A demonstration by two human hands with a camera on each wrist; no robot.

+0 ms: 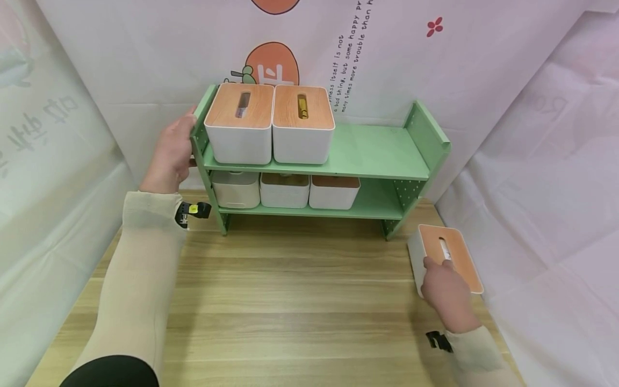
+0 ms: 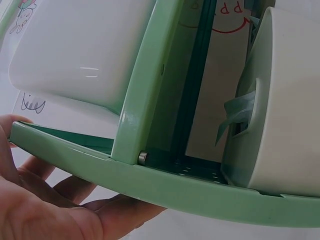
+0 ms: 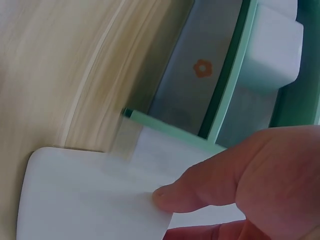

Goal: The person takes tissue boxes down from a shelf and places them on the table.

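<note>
left hand (image 1: 171,148) was at the left end of a green two-tier shelf (image 1: 377,150), fingers clamped on the edge of its side panel (image 2: 175,192). right hand (image 1: 447,293) was low on the right, fingers clamped on a white tissue box (image 1: 416,269) with a wood-look lid (image 1: 435,236); in the right wrist view the thumb pressed its white wall. this box was near the shelf's right foot, outside the shelf, above or on the wood-grain surface (image 1: 290,301); whether its base touched down could not be told. something white showed in the lid's slot.

upper tier: a left tissue box (image 1: 242,145) and a right tissue box (image 1: 302,145), both wood-lidded, stood side by side at the left end. lower tier: three boxes in a row, a pale box (image 1: 237,193), a middle white box (image 1: 285,193) and a brown-topped box (image 1: 333,198). the left wrist view showed tissue poking from a slot. printed cloth (image 1: 169,54) hung behind the shelf.
</note>
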